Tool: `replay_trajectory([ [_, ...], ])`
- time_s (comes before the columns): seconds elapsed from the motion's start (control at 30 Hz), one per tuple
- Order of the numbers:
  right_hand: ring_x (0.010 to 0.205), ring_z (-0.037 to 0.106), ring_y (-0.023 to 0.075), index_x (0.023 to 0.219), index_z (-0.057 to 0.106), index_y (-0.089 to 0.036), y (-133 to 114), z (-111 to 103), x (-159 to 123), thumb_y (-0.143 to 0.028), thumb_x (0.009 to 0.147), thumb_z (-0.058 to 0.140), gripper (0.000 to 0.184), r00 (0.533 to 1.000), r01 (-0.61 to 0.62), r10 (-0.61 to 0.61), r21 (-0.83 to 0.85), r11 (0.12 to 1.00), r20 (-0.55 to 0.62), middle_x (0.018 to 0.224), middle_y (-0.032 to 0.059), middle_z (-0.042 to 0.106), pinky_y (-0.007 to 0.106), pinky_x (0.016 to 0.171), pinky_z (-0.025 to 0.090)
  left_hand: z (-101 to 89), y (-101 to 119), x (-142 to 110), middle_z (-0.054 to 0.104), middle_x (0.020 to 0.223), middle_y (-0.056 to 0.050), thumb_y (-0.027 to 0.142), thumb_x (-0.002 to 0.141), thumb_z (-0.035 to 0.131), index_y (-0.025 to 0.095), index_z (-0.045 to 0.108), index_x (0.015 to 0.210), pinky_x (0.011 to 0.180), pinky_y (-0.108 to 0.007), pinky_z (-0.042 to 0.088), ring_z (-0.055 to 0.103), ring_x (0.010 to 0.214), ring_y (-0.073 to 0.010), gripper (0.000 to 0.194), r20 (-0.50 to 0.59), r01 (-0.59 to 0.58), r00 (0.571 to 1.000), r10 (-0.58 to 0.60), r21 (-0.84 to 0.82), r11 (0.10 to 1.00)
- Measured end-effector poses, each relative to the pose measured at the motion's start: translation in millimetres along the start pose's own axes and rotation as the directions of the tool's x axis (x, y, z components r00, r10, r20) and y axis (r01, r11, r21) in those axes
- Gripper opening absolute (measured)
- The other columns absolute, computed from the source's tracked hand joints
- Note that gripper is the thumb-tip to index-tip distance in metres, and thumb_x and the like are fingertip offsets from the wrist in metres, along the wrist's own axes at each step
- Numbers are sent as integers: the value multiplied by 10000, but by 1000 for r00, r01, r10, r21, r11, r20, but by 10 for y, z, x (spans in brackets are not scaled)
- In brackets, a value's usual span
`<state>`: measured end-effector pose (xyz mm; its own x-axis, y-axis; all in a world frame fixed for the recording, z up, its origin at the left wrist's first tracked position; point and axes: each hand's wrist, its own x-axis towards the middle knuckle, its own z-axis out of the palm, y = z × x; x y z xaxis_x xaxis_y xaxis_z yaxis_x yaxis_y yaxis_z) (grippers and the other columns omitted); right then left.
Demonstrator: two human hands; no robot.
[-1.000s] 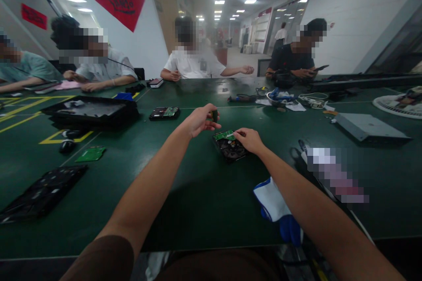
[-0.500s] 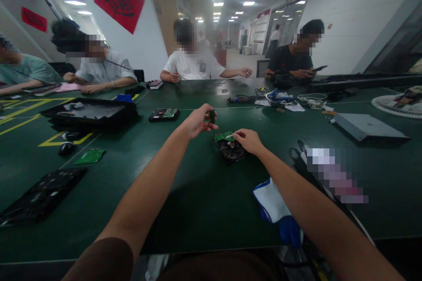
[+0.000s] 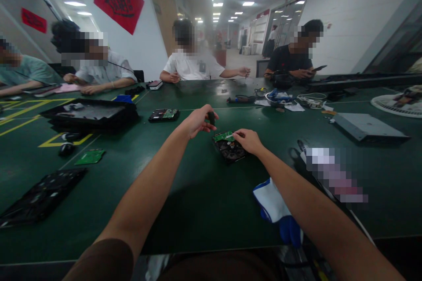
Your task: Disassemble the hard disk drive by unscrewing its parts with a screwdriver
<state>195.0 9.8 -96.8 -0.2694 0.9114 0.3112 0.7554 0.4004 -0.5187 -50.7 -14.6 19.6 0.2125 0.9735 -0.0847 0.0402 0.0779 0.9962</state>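
Note:
In front of me a hard drive [image 3: 232,151] lies on the green table, its black underside up and a green circuit board [image 3: 224,136] along its far edge. My left hand [image 3: 200,122] grips the dark handle of a screwdriver [image 3: 211,118] above the drive's far left corner. The thin shaft points down to the board; whether its tip sits in a screw is too small to tell. My right hand [image 3: 248,140] pinches the drive's right side, fingertips at the circuit board's end.
Blue-white gloves [image 3: 275,206] lie near my right forearm, beside a blurred-out object [image 3: 334,175]. Another hard drive [image 3: 164,115], a black tray [image 3: 90,112], a loose circuit board [image 3: 90,156] and a black panel [image 3: 42,193] lie left. A grey metal box [image 3: 371,127] stands right. Several people sit opposite.
The screwdriver handle has turned slightly in my left hand. My right hand and the hard drive stay in place. Opposite, a person's outstretched hand has shifted a little.

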Motion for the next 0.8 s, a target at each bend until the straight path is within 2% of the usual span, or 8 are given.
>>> replay_trajectory([
  [0.13,959,681,214,1015,773,-235,-2,7,0,-421,934,592,272,1000,-7,7,0,1000,-7,1060,47,758,301,840,484,31,14,-16,695,921,-140,407,816,556,156,645,894,463,-262,435,696,619,-202,278,1,-13,1000,13,44,999],
  [0.3,956,679,213,1005,772,-234,-5,11,-2,-429,929,595,274,1000,-10,10,4,1000,-8,1052,47,759,297,839,479,71,24,-30,715,930,-145,402,833,557,170,573,914,477,-267,454,688,606,-197,246,47,38,998,-35,-71,997],
  [0.53,939,681,209,996,769,-232,12,26,-2,-434,927,596,275,1000,-18,18,19,1000,-13,1041,44,760,295,822,483,58,26,-39,687,871,-107,383,841,565,147,629,930,449,-233,423,646,547,-143,260,29,7,1000,-6,-51,999],
  [0.67,953,683,211,1000,766,-235,23,33,2,-429,930,593,269,1000,-17,18,29,999,-23,1037,42,761,295,824,486,63,28,-44,706,891,-116,389,837,558,166,582,929,457,-251,449,665,560,-170,242,76,52,996,-45,-92,994],
  [0.8,944,684,212,1003,765,-232,21,23,2,-437,933,590,279,1000,5,-5,11,1000,-12,1043,45,760,297,819,483,72,30,-37,700,907,-128,391,843,556,159,582,918,510,-272,485,703,626,-201,244,13,30,999,-29,-77,997],
])
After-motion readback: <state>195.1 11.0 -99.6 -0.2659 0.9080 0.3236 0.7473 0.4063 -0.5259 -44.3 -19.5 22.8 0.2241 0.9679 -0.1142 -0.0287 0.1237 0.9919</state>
